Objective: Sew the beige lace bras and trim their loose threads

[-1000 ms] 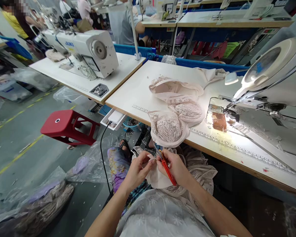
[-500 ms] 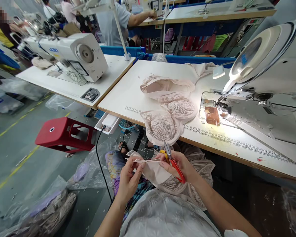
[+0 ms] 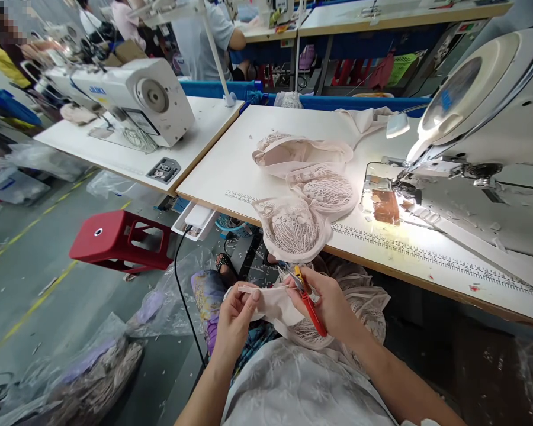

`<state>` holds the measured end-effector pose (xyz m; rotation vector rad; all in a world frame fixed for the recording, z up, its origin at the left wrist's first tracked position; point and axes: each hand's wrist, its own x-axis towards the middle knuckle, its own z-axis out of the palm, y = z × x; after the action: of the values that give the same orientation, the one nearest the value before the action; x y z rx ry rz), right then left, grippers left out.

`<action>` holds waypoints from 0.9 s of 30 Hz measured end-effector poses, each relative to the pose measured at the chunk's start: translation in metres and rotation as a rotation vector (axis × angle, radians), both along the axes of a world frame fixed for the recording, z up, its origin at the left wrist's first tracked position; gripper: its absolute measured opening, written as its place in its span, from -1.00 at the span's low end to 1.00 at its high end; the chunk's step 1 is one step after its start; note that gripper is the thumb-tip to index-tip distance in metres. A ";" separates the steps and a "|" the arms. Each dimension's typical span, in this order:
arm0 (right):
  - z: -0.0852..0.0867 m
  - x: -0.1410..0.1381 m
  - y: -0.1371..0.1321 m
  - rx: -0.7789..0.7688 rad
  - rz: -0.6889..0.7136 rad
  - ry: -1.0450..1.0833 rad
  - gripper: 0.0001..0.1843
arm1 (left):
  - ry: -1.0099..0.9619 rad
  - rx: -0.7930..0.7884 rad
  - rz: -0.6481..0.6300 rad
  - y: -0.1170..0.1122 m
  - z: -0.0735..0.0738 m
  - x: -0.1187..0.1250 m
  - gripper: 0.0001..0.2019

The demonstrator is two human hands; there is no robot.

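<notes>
My left hand (image 3: 233,316) pinches the edge of a pale pink fabric piece (image 3: 278,305) held over my lap. My right hand (image 3: 333,305) grips red-handled thread snips (image 3: 308,299), whose blades point up-left at the fabric's top edge. More lace cups (image 3: 293,228) hang over the front edge of the white sewing table (image 3: 244,165), with a pile of pink lace pieces (image 3: 304,157) behind them. Lace fabric also lies in my lap under my right hand.
My sewing machine (image 3: 484,118) stands at the right with its lamp lit. Another sewing machine (image 3: 133,97) sits on the table to the left. A red stool (image 3: 118,236) and plastic bags of fabric (image 3: 84,373) are on the floor. Other people work at the back.
The snips tilted from upright to pointing left at the fabric edge, and my right hand dropped slightly. My left hand keeps its pinch on the fabric.
</notes>
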<state>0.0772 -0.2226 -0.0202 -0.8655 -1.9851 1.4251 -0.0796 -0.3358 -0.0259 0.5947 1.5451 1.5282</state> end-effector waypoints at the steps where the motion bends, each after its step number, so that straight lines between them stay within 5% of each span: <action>1: 0.000 0.000 0.000 0.007 -0.005 -0.006 -0.79 | -0.014 -0.007 0.006 0.000 0.000 0.000 -0.63; 22: 0.010 -0.001 0.005 -0.012 -0.006 0.107 -0.87 | 0.072 0.021 0.040 -0.008 0.003 -0.008 -0.65; 27: 0.015 -0.010 0.004 0.091 0.026 0.109 -0.88 | 0.264 -0.052 -0.094 -0.009 0.027 -0.032 -0.66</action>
<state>0.0674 -0.2186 -0.0051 -0.7096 -1.9691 1.3550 -0.1119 -0.3452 0.0008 0.8543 1.7231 1.3759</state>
